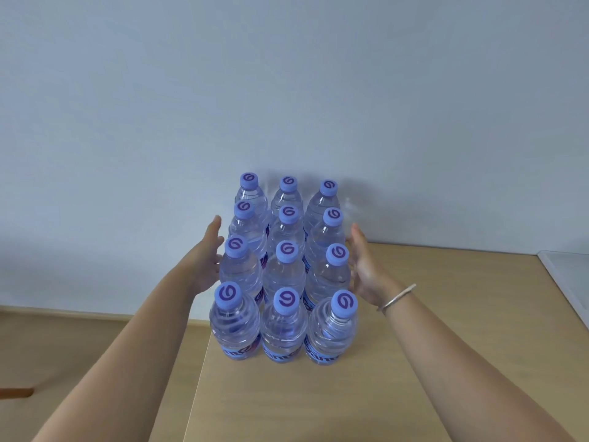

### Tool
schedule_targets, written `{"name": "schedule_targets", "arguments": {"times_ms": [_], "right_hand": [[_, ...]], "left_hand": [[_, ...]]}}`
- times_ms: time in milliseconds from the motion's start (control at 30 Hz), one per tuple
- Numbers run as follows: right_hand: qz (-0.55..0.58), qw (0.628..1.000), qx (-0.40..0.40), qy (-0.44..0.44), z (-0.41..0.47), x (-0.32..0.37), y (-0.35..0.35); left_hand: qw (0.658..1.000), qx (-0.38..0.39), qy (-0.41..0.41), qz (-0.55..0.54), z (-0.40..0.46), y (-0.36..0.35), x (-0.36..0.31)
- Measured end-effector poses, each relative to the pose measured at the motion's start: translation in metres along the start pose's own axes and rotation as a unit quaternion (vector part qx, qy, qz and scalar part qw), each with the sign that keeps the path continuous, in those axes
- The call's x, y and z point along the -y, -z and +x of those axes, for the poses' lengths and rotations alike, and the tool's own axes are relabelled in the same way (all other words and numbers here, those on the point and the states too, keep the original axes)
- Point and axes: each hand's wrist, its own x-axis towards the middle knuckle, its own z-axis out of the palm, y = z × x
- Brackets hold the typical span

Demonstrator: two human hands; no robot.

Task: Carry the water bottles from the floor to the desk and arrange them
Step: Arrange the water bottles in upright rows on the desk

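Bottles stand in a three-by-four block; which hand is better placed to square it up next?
Neither alone, likely both. The left hand is open by the block's left column, the right hand open by its right column, flanking the water bottles on the desk.

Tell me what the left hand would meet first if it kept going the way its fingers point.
Probably nothing but the wall. The left hand lies open alongside the left column of bottles, fingers pointing past them toward the wall. Depth is unclear; it might graze the second bottle from the back.
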Motion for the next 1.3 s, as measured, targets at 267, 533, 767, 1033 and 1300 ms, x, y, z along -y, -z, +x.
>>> {"name": "schedule_targets", "arguments": {"times_ms": [267, 533, 767, 1033, 1300], "right_hand": [[0.018, 0.999, -0.007, 0.030, 0.011, -0.002, -0.013], [0.049, 0.993, -0.069, -0.083, 0.031, 0.012, 0.008], [0.123, 0.989, -0.079, -0.026, 0.057, 0.037, 0.005], [0.077, 0.996, -0.043, 0.000, 0.064, 0.033, -0.008], [0.023, 0.987, -0.149, 0.061, 0.033, 0.006, 0.008]], "left_hand": [[0.993, 0.057, -0.089, 0.054, 0.011, -0.011, 0.004], [0.997, -0.014, -0.018, 0.074, 0.018, -0.003, -0.025], [0.994, -0.007, -0.077, 0.078, 0.029, -0.021, -0.069], [0.977, -0.055, -0.122, 0.167, 0.030, -0.026, -0.060], [0.955, -0.176, -0.227, 0.069, 0.005, -0.015, -0.028]]}}
